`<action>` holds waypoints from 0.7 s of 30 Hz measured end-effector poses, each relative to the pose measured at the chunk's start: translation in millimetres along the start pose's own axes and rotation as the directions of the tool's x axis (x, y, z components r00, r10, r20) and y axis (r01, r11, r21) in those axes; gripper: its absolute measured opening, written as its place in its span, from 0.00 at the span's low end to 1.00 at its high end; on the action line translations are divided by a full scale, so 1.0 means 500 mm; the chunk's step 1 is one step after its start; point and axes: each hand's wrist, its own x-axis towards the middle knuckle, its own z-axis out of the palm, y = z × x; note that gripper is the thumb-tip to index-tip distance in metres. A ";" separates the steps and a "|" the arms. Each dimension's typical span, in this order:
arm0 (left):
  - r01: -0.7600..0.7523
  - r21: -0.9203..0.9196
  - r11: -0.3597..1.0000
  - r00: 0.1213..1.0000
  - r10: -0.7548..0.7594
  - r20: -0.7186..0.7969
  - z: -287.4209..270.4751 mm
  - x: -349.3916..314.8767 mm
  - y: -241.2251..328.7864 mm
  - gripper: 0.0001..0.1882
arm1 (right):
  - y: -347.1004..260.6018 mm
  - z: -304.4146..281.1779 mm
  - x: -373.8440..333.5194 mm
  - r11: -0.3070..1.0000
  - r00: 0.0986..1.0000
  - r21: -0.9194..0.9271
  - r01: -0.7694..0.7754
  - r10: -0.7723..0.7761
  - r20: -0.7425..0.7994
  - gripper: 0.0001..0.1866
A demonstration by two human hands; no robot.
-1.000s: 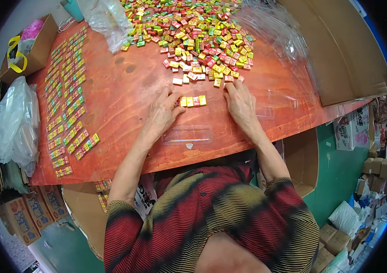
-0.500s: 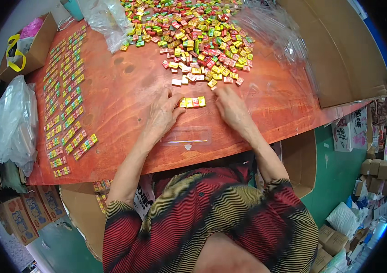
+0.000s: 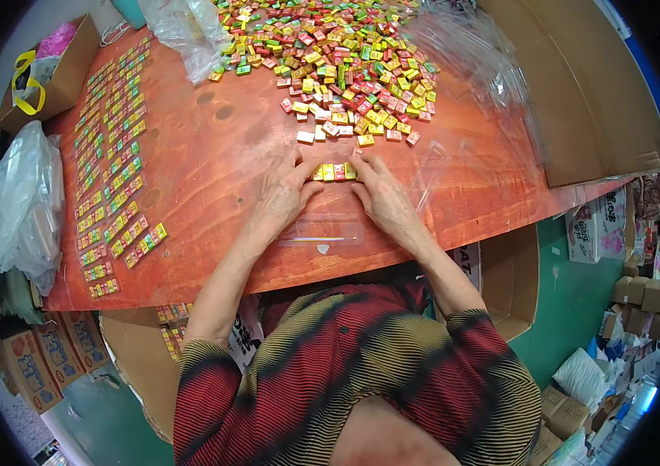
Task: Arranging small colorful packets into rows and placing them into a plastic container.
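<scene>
A short row of small yellow and pink-red boxes (image 3: 334,172) lies side by side on the reddish wooden table. My left hand (image 3: 285,186) is closed on the row's left end, thumb and fingers bent around it. At the opposite end, my right hand (image 3: 383,194) grips the row the same way, so the boxes sit pressed between both hands. Nearer to me, a shallow see-through plastic tray (image 3: 320,231) rests on the wood. Just beyond my hands spreads a big heap of loose small boxes (image 3: 353,78) in yellow, red, pink and green.
Packed rows of small boxes (image 3: 121,155) line the table's left side. Plastic bags (image 3: 190,39) lie at the far left of the heap, see-through plastic trays (image 3: 485,70) at its right. A cardboard sheet (image 3: 586,85) stands along the right edge; an open carton (image 3: 510,279) sits below.
My right hand has come from the heap's near edge down to the right end of the row. The left hand stays at the left end, and the row has shifted slightly right.
</scene>
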 end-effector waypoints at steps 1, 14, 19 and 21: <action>0.002 0.000 1.000 1.000 -0.002 0.000 0.000 0.000 0.000 0.23 | 0.000 -0.005 0.002 0.999 0.999 0.017 0.036 -0.036 0.007 0.22; -0.001 0.027 1.000 1.000 0.001 -0.014 -0.003 -0.005 0.005 0.19 | 0.004 0.002 0.021 0.997 0.994 0.030 0.067 -0.070 0.089 0.17; 0.026 0.006 1.000 0.999 -0.026 0.024 0.012 -0.010 0.013 0.22 | 0.014 0.013 0.008 0.995 0.996 -0.038 0.089 -0.088 0.016 0.16; 0.029 0.012 1.000 1.000 -0.029 -0.004 0.014 -0.003 0.022 0.21 | 0.016 0.017 0.008 0.996 0.998 -0.077 0.051 -0.050 0.026 0.16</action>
